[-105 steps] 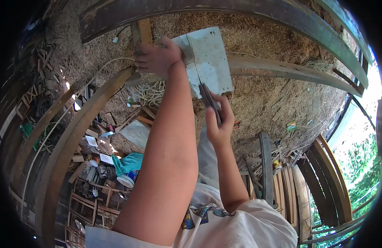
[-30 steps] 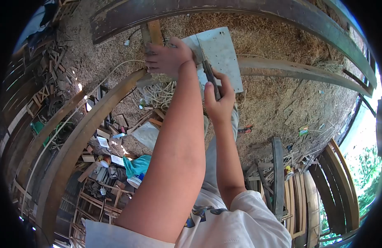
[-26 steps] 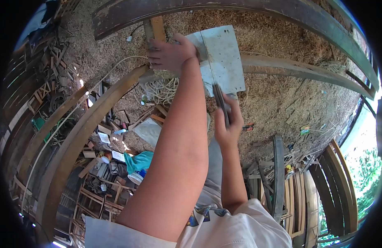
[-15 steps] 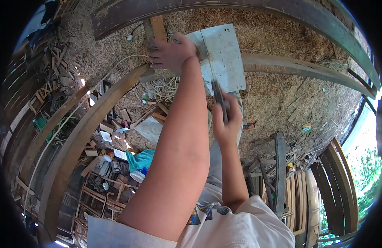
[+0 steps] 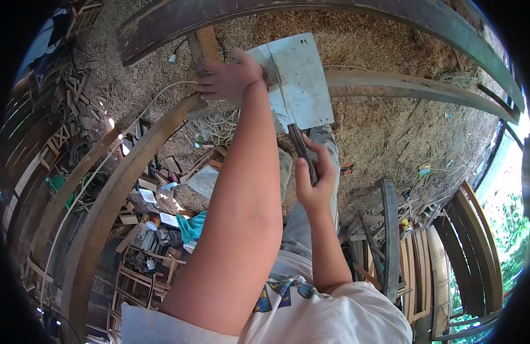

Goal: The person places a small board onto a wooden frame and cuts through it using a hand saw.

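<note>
My left hand (image 5: 230, 79) lies with its fingers stretched out to the left, over a brown piece of wood (image 5: 208, 41) beside a pale board. That board (image 5: 308, 80) is white-grey, and a thin dark line runs across it lengthwise. Closed around a dark, narrow tool (image 5: 301, 150), my right hand (image 5: 318, 178) is at the board's near edge. The tool's far end meets the near end of the thin line; whether the line is a blade or a slit I cannot tell. My left palm is hidden from view.
Curved wooden beams (image 5: 402, 86) pass behind and beside the board. Coiled cord (image 5: 219, 127) lies below my left hand. Wood scraps, papers and a teal cloth (image 5: 191, 227) clutter the left. Wooden slatted pieces (image 5: 417, 275) stand at right. Shavings cover the ground.
My right hand and the dark tool have drawn back toward my body, along the line of the board. My left hand keeps its place beside the board. The whole view has shifted slightly.
</note>
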A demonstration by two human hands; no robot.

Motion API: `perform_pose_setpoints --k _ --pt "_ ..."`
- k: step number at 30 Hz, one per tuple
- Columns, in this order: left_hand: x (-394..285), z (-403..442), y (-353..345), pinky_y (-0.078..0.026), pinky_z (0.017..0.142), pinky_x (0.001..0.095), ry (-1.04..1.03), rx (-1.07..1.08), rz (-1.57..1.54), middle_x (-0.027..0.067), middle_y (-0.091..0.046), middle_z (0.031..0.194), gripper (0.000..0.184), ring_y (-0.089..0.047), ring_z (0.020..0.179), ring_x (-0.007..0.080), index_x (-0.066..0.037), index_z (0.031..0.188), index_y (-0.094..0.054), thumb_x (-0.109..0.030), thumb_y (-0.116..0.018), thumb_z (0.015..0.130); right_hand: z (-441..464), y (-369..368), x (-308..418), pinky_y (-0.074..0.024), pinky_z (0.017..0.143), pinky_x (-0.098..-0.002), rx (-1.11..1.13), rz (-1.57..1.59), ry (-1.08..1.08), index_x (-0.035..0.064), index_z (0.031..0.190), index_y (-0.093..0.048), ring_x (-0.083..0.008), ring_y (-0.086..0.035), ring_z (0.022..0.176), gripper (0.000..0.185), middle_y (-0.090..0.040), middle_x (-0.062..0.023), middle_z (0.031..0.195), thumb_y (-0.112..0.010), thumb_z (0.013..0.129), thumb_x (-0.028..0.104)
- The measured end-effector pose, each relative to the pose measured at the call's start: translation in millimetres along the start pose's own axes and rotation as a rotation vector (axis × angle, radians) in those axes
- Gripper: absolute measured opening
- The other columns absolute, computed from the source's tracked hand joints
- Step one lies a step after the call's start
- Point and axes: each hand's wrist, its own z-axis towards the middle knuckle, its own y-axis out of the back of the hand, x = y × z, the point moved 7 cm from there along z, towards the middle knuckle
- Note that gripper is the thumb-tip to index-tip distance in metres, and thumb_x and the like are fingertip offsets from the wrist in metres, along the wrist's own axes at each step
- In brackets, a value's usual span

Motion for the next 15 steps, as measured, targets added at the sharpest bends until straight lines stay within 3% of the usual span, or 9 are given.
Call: perform_pose_setpoints --k 2,4,8,11,15 --pt "-5 0 5 -0.019 0.124 0.0686 0.0 0.016 -0.014 0.0398 -0.035 0.154 0.084 -0.033 0.146 0.0584 -0.002 0.159 -0.03 -0.046 -0.053 0.092 31 -13 -2 -0.0436 0.055 -0.026 0.02 -0.003 0.015 0.0032 0.131 -0.065 -0.0047 -0.056 0.059 0.037 -0.068 -0.0057 0.068 -0.068 0.095 0.011" --pt "-5 -2 8 -0.02 0.124 0.0684 0.006 0.036 -0.012 0.0397 -0.035 0.154 0.083 -0.033 0.146 0.0586 -0.002 0.159 -0.03 -0.046 -0.053 0.092 70 -39 -6 -0.0464 0.058 -0.0238 0.066 -0.129 -0.118 0.0005 0.132 -0.065 -0.0045 -0.061 0.063 0.038 -0.072 -0.0051 0.074 -0.066 0.094 0.009" --pt "-2 -3 6 -0.02 0.124 0.069 0.016 0.088 -0.018 0.0394 -0.037 0.151 0.084 -0.034 0.145 0.058 -0.003 0.16 -0.028 -0.046 -0.053 0.092 17 -17 3 -0.0462 0.058 -0.0235 0.04 -0.162 -0.119 0.0007 0.131 -0.066 -0.0042 -0.059 0.061 0.038 -0.069 -0.0031 0.072 -0.065 0.094 0.009" --pt "0 1 2 -0.02 0.124 0.0692 0.014 0.064 -0.013 0.0393 -0.038 0.15 0.085 -0.035 0.145 0.0578 -0.003 0.16 -0.027 -0.046 -0.054 0.092 -20 3 12 -0.0403 0.053 -0.0258 -0.039 -0.039 -0.016 0.0029 0.13 -0.066 -0.0039 -0.052 0.056 0.036 -0.061 -0.0003 0.062 -0.066 0.094 0.012" --pt "-4 -2 7 -0.02 0.123 0.0699 0.015 0.06 -0.013 0.0405 -0.035 0.153 0.084 -0.032 0.147 0.0587 -0.003 0.16 -0.027 -0.045 -0.053 0.092 60 -34 -5 -0.0423 0.055 -0.0242 0.019 -0.149 -0.072 0.0021 0.132 -0.065 -0.0047 -0.054 0.056 0.04 -0.061 0.0006 0.064 -0.068 0.094 0.012"
